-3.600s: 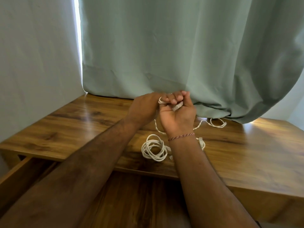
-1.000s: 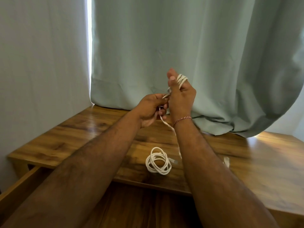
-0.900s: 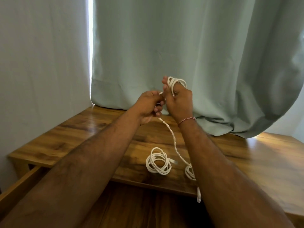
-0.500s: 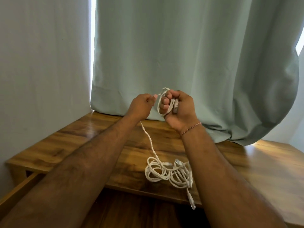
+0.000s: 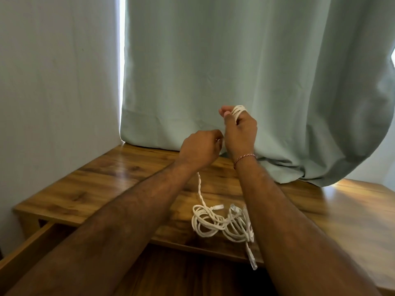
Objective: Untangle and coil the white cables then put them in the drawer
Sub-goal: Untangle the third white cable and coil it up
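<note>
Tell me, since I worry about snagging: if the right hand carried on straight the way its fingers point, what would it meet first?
Probably the green curtain just behind; the right hand points up and away, though depth is unclear.

Left hand (image 5: 199,149) fingers curled out of sight, cable tangle (image 5: 222,224) partly behind the right forearm, drawer (image 5: 32,246) cut off by the frame's lower left edge

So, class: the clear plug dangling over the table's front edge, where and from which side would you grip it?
Pinch the clear plug across its narrow body, coming from the front: it hangs free past the table edge, while the white cables crowd it above.
</note>
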Motion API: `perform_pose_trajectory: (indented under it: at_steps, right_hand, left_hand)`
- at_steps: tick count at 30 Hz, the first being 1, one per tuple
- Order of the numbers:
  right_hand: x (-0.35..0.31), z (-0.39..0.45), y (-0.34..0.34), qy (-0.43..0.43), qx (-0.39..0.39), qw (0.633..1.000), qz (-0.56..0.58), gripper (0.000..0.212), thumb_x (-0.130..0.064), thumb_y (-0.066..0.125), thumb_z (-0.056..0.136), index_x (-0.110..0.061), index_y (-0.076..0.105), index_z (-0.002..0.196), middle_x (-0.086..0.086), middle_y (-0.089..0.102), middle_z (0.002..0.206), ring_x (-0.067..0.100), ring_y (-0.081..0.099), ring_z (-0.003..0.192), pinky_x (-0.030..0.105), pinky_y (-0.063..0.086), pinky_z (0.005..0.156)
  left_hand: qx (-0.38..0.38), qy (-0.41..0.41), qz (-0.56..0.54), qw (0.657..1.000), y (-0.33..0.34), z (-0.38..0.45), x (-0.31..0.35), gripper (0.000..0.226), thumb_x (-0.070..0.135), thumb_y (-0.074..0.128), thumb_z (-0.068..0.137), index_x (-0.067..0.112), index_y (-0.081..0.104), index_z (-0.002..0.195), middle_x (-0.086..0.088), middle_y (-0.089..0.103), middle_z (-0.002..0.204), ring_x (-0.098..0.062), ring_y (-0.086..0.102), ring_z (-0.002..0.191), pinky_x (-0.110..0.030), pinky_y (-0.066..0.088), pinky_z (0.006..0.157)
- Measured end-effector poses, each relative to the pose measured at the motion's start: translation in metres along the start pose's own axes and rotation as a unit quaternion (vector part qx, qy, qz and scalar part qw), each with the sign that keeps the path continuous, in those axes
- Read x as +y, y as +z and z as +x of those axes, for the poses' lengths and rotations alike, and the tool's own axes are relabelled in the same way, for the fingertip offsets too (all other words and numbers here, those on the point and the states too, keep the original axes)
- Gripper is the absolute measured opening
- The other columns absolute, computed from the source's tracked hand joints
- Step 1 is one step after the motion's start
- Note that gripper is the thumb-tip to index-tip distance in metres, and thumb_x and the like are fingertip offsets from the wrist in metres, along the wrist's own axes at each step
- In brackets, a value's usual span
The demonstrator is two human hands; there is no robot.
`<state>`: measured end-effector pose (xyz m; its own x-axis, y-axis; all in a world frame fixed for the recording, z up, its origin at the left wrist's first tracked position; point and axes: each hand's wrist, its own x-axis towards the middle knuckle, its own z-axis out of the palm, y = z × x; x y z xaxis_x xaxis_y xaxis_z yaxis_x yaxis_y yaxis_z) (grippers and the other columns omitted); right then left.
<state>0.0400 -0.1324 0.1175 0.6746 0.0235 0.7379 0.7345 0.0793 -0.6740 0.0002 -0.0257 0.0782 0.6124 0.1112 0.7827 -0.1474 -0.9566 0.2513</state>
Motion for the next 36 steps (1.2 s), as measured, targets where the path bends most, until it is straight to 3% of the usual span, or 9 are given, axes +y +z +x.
perform_pose_trajectory:
  at_steps: [5,11,16,18,21,27,30,34,36]
  right_hand:
    - [0.025,0.007,-0.014,-0.242,-0.123,0.895,-0.355,0.019,-0.017,0.055,0.101,-0.005,0.067,0.093,0.013,0.072,0.093,0.033,0.066,0.087,0.032,0.046,0.077]
    - [0.031,0.014,-0.034,-0.268,-0.132,0.813,-0.5,0.024,-0.028,0.05,0.1,-0.011,0.063,0.09,0.012,0.07,0.086,0.037,0.065,0.078,0.04,0.049,0.06]
    - [0.03,0.014,-0.033,-0.288,-0.143,0.786,-0.528,0.035,-0.035,0.047,0.104,-0.014,0.059,0.078,0.011,0.067,0.077,0.034,0.063,0.072,0.037,0.043,0.06]
    - [0.03,0.019,-0.037,-0.289,-0.144,0.772,-0.548,0.041,-0.042,0.047,0.105,-0.016,0.058,0.076,0.01,0.066,0.075,0.032,0.063,0.07,0.034,0.04,0.059]
    - [0.023,0.026,-0.043,-0.29,-0.134,0.753,-0.576,0.041,-0.045,0.052,0.102,-0.016,0.059,0.074,0.009,0.066,0.074,0.032,0.064,0.071,0.033,0.041,0.061]
    - [0.027,0.017,-0.043,-0.222,-0.12,0.75,-0.611,0.04,-0.043,0.052,0.103,-0.013,0.067,0.081,0.009,0.069,0.079,0.031,0.066,0.075,0.036,0.046,0.067]
    - [0.031,0.006,-0.042,-0.097,-0.161,0.779,-0.599,0.039,-0.045,0.048,0.103,-0.016,0.063,0.082,0.009,0.065,0.081,0.032,0.062,0.077,0.033,0.04,0.065]
    - [0.045,-0.016,-0.038,0.171,-0.296,0.893,-0.293,0.043,-0.045,0.059,0.099,-0.016,0.058,0.067,0.001,0.054,0.059,0.021,0.05,0.056,0.032,0.04,0.058]
    - [0.051,-0.034,-0.037,0.242,-0.33,0.902,-0.138,0.046,-0.041,0.058,0.101,-0.017,0.056,0.062,-0.001,0.046,0.05,0.017,0.039,0.046,0.028,0.036,0.049]
  left_hand:
    - [-0.002,-0.046,-0.019,0.999,0.001,0.012,-0.001,0.014,0.024,0.06,0.098,0.019,0.074,0.098,-0.003,0.073,0.091,-0.023,0.067,0.08,-0.041,0.058,0.075]
    - [0.049,-0.155,-0.114,0.98,-0.001,0.031,-0.025,0.014,0.03,0.071,0.095,0.019,0.079,0.094,0.002,0.074,0.09,-0.016,0.067,0.082,-0.033,0.055,0.072]
    - [-0.009,-0.32,-0.382,0.867,-0.001,0.043,-0.011,0.022,0.03,0.074,0.094,0.009,0.076,0.089,-0.007,0.065,0.072,-0.022,0.05,0.053,-0.031,0.049,0.049]
    - [-0.008,-0.295,-0.35,0.889,-0.001,0.044,-0.014,0.031,0.037,0.08,0.088,0.008,0.073,0.08,-0.002,0.057,0.063,-0.018,0.044,0.051,-0.027,0.038,0.048]
    - [0.015,-0.181,-0.197,0.964,-0.008,0.047,-0.025,0.032,0.045,0.082,0.083,0.017,0.07,0.074,0.006,0.063,0.066,-0.011,0.056,0.06,-0.025,0.04,0.055]
    - [-0.007,0.024,-0.026,0.999,-0.013,0.05,-0.036,0.025,0.041,0.065,0.097,0.017,0.071,0.094,0.001,0.059,0.09,-0.015,0.056,0.079,-0.022,0.039,0.065]
    - [-0.027,0.092,0.019,0.995,-0.009,0.042,-0.046,0.031,0.045,0.057,0.102,0.017,0.071,0.1,0.002,0.053,0.092,-0.016,0.054,0.08,-0.03,0.042,0.07]
    - [-0.051,0.108,0.061,0.991,0.002,0.021,-0.063,0.034,0.043,0.052,0.105,0.018,0.073,0.104,0.002,0.048,0.09,-0.019,0.051,0.081,-0.036,0.04,0.072]
    - [-0.058,0.127,0.083,0.987,0.008,0.006,-0.073,0.034,0.044,0.048,0.105,0.022,0.073,0.108,-0.001,0.052,0.093,-0.022,0.055,0.084,-0.038,0.042,0.074]
